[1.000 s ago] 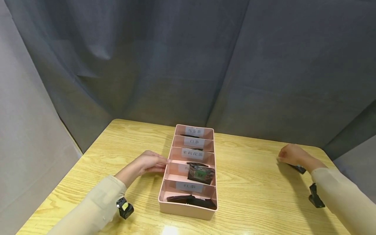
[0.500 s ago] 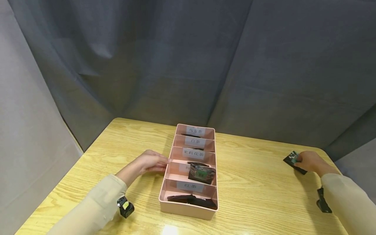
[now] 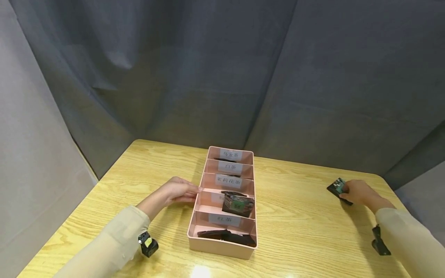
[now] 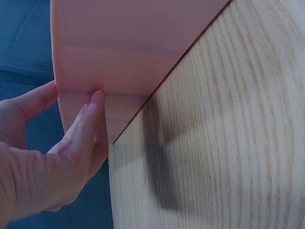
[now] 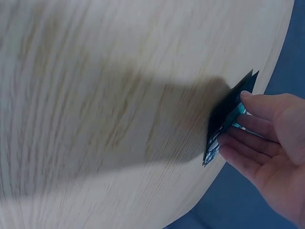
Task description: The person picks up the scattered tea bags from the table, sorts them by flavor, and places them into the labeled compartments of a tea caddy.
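A long pink divided box (image 3: 222,247) stands on the table in the head view. My left hand (image 3: 179,191) is at its left side, thumb over the rim and fingers against the outer wall; the left wrist view shows the fingers (image 4: 97,102) on that wall. To the far right, my right hand (image 3: 361,193) pinches a dark tea sachet (image 3: 336,187) with green and white print between thumb and fingers. In the right wrist view the sachet (image 5: 228,112) is tilted close to the table, showing two corners at its upper end; whether it touches the table I cannot tell.
Paper labels with Chinese tea names mark the box's compartments. A sachet with a green panel (image 3: 238,205) leans in the second compartment from the front. Dark sachets (image 3: 226,236) lie in the front one. Behind the table (image 3: 295,216) hangs a grey curtain (image 3: 208,77).
My right hand moved right and toward me, then slightly left; the sachet it holds came clearly into view and shifted a little left. The left hand and the box stayed in place.
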### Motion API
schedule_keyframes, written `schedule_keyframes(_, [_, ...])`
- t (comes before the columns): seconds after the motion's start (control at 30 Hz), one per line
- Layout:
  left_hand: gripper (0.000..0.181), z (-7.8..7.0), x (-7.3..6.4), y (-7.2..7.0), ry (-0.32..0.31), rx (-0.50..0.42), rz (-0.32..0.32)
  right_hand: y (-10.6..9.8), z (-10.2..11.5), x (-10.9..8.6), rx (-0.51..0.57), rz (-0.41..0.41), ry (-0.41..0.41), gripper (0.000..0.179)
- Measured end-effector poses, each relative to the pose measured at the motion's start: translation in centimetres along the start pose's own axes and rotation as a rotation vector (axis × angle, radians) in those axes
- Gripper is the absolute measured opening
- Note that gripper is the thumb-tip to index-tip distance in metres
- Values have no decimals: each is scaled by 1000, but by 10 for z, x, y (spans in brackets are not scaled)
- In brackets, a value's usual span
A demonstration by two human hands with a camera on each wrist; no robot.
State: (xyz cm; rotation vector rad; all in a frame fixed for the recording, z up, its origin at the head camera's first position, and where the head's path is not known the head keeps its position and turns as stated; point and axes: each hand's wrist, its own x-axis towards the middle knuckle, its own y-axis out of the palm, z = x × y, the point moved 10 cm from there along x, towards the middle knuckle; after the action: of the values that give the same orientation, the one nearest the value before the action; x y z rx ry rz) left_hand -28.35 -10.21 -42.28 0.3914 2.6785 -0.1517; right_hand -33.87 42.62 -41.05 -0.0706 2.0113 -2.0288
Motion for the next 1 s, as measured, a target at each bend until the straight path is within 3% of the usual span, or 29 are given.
schedule_keyframes(0.37, [32, 1, -1, -2, -2, -3, -9, 1, 83, 3, 56, -19, -121, 32])
schedule_keyframes(0.6, [30, 2, -1, -1, -3, -6, -12, -1, 114, 1, 58, -21, -195, 27])
schedule_keyframes(0.77, [31, 1, 0, -2, -1, 3, -11, -8, 113, 5, 80, -26, -209, 24])
schedule_keyframes(1.0, [31, 0, 0, 1, 4, -8, -3, -13, 87, 15, 81, -75, -160, 39])
